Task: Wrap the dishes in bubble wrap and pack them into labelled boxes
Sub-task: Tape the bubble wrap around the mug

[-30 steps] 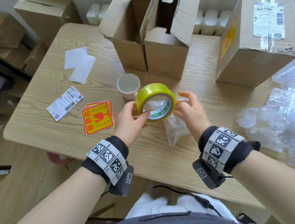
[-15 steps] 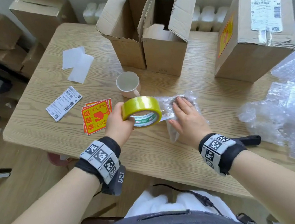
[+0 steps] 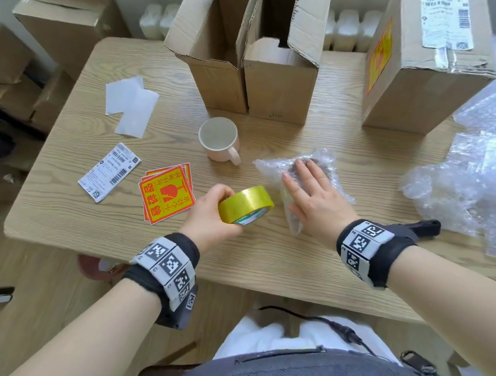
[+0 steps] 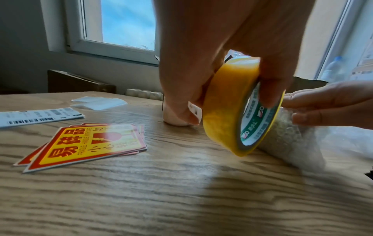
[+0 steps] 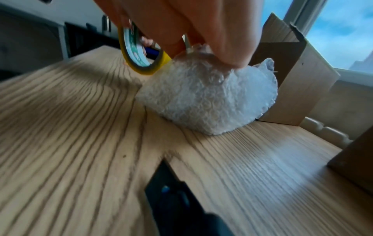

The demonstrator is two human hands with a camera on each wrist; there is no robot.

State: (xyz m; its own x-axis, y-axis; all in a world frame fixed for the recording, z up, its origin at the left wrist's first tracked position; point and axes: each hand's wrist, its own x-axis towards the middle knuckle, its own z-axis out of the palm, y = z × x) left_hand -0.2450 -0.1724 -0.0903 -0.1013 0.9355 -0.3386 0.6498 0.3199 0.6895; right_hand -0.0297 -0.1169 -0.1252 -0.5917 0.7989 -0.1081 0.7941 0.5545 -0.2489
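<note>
L hand (image 3: 208, 211) grips tape (image 3: 247, 204); R hand (image 3: 312, 193) presses bundle (image 3: 324, 161)

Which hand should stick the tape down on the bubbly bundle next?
Probably the left hand: it already grips the tape roll, right beside the bundle. The right hand lies flat on the bundle, pressing the wrap shut, so it looks best kept there.
</note>
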